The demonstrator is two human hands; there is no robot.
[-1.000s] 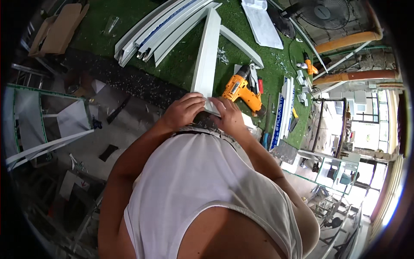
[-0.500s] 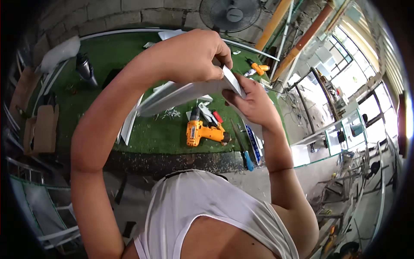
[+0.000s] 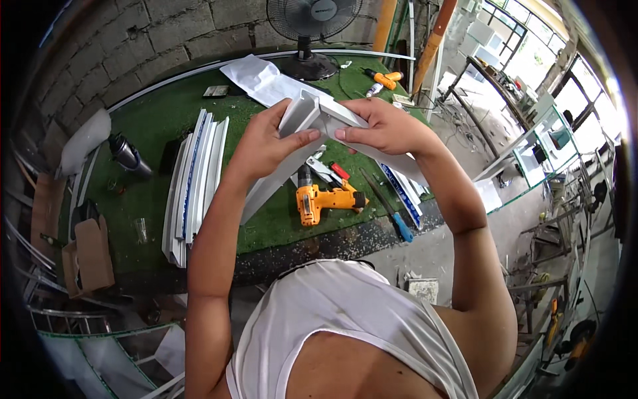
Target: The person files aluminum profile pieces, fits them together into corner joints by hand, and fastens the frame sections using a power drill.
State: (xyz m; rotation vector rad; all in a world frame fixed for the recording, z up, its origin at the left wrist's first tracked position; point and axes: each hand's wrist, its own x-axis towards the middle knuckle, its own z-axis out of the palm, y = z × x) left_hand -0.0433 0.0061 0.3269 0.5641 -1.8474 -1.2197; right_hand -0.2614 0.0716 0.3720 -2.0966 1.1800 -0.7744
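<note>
The person holds two white frame profiles (image 3: pixel 312 116) raised above the green-covered tabletop (image 3: pixel 153 143), their ends meeting in a corner close to the camera. The left hand (image 3: pixel 266 143) is closed around the end of the piece that slopes down and to the left, thumb pressed along its face, while the right hand (image 3: pixel 385 126) is closed over the piece that runs down to the right, fingers curled on its top edge. The profiles look hollow, thin-walled and stiff, so they are probably light for their length but awkward: the long free ends would lever against a grip taken at one end. Their painted faces appear smooth and likely slippery, and the cut ends may be sharp, so the flat sides near the joint seem the safest place to hold, with no squeezing hard enough to dent a wall. Below the hands lie an orange cordless drill (image 3: pixel 322 198), a blue-handled screwdriver (image 3: pixel 399 226) and a stack of similar white profiles (image 3: pixel 193 179); a standing fan (image 3: pixel 309 20) stands by the block wall.
</note>
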